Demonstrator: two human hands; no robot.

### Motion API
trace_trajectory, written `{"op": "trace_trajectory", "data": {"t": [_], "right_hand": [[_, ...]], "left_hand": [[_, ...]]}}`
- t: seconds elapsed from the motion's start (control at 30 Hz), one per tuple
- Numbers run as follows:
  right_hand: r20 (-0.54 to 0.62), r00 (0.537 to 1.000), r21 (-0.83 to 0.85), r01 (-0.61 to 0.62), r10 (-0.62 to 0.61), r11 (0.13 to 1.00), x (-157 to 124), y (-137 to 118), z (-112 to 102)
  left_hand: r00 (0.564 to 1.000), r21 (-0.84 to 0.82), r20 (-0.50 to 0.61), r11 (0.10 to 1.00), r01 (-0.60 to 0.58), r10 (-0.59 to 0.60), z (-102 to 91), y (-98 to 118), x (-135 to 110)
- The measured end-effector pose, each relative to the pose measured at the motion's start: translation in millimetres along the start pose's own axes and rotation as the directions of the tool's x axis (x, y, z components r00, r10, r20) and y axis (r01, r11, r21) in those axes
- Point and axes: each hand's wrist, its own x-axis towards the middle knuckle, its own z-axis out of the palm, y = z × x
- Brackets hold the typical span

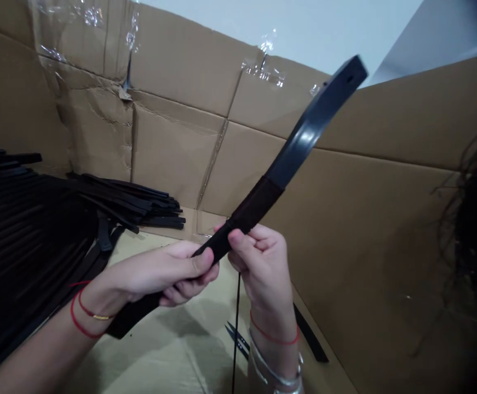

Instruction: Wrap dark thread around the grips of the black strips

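Note:
A long, curved black strip (298,145) slants across the view, its glossy bare end up at the right with a small hole near the tip. Dark cloth-like covering (258,203) wraps its middle and appears bunched there. My left hand (180,271) is closed around the lower covered part, thumb on top. Higher up, near where the covering thickens, my right hand (258,254) pinches it between thumb and fingers. The strip's lower end shows below my left wrist. A thin dark cord (236,328) runs down beside my right wrist.
Cardboard walls (180,142) with clear tape enclose the work surface (168,350). Many dark strips (28,230) are piled at the left, reaching the back wall. Small snips (238,340) lie beneath my right wrist. Another black strip (311,335) rests by the right wall.

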Motion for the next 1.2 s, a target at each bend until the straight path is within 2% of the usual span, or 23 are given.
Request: {"op": "trace_trajectory", "data": {"t": [0.07,0.1,0.13,0.17,0.23,0.3,0.33,0.4,0.43,0.47,0.53,0.6,0.7,0.73,0.77,0.83,0.87,0.9,0.97,1.0,1.03,1.13,1.2], "right_hand": [[-0.162,0.983,-0.066,0.070,-0.080,0.995,-0.1,1.1,1.9],[-0.206,0.973,-0.070,0.086,-0.099,0.994,0.1,1.6,2.4],[-0.188,0.979,-0.043,0.075,-0.081,0.996,0.4,1.8,2.1],[-0.112,0.993,0.007,0.038,-0.037,0.999,0.8,1.8,1.0],[0.099,0.994,0.107,-0.046,0.036,0.993,1.6,1.4,-2.7],[0.146,0.989,0.141,-0.050,0.029,0.989,2.7,2.1,-4.7],[0.074,0.997,0.134,-0.013,0.003,0.991,3.5,3.2,-4.1],[-0.090,0.995,0.112,0.048,-0.038,0.993,5.2,6.6,-0.1],[-0.100,0.995,0.116,0.037,-0.025,0.993,5.8,8.5,2.5],[-0.055,0.998,0.133,0.004,0.004,0.991,6.3,10.2,5.1],[0.063,0.997,0.151,-0.061,0.052,0.987,6.1,12.5,9.2],[-0.014,1.000,0.104,-0.018,0.020,0.994,4.9,12.8,11.2],[-0.169,0.985,0.020,0.032,-0.028,0.999,3.7,10.6,9.3],[-0.107,0.994,0.039,-0.008,0.012,0.999,3.8,9.7,7.4],[0.000,0.998,0.075,-0.063,0.063,0.995,4.0,8.8,5.2],[0.190,0.975,0.143,-0.141,0.113,0.980,4.7,7.8,1.5],[0.197,0.975,0.152,-0.134,0.103,0.979,5.0,7.7,0.7],[0.128,0.989,0.140,-0.094,0.076,0.986,5.2,7.9,0.8],[-0.092,0.996,0.076,0.000,0.007,0.997,5.3,8.3,2.7],[-0.147,0.989,0.057,0.005,0.003,0.998,5.1,8.2,3.8],[-0.135,0.991,0.067,-0.013,0.022,0.998,4.7,7.9,4.6],[0.094,0.994,0.145,-0.073,0.060,0.987,2.4,6.0,5.5],[-0.006,0.999,0.086,0.042,-0.042,0.995,0.8,5.3,6.7]], "left_hand": [[0.968,0.147,-0.222,0.986,-0.082,0.114,-1.1,1.5,-0.4],[0.898,0.266,-0.386,0.958,-0.111,0.211,-0.4,2.4,-0.6],[0.827,0.358,-0.486,0.928,-0.106,0.282,0.8,3.3,-1.2],[0.807,0.387,-0.512,0.918,-0.089,0.294,1.9,4.3,-2.3],[0.916,0.284,-0.354,0.955,-0.087,0.189,3.5,6.0,-5.4],[0.981,0.162,-0.151,0.982,-0.100,0.125,4.0,6.9,-7.7],[0.973,0.175,-0.175,0.977,-0.120,0.151,4.3,7.1,-8.1],[0.879,0.314,-0.396,0.939,-0.143,0.266,5.5,7.2,-7.5],[0.828,0.349,-0.482,0.930,-0.118,0.286,6.1,7.2,-7.0],[0.821,0.329,-0.508,0.940,-0.095,0.261,6.4,7.2,-6.5],[0.912,0.182,-0.388,0.981,-0.070,0.137,5.3,7.4,-5.3],[0.948,0.094,-0.301,0.993,-0.075,0.100,2.3,7.4,-3.5],[0.838,0.170,-0.508,0.977,-0.126,0.197,-1.4,7.1,-1.1],[0.839,0.134,-0.518,0.984,-0.113,0.167,-1.4,6.9,-1.2],[0.878,0.055,-0.467,0.994,-0.090,0.106,-0.6,6.7,-1.7],[0.968,-0.115,-0.250,0.993,-0.034,0.004,2.7,6.1,-3.1],[0.981,-0.138,-0.196,0.990,-0.034,0.006,4.6,5.8,-3.5],[0.972,-0.095,-0.230,0.993,-0.066,0.043,6.1,5.4,-3.6],[0.876,0.151,-0.446,0.980,-0.130,0.185,6.7,4.8,-3.3],[0.814,0.268,-0.524,0.956,-0.122,0.251,5.5,4.5,-3.2],[0.790,0.326,-0.546,0.940,-0.106,0.278,3.6,4.1,-3.4],[0.942,0.163,-0.304,0.982,-0.094,0.140,-2.8,3.2,-4.8],[0.974,0.082,-0.200,0.993,-0.090,0.105,-3.9,3.4,-4.9]]}}
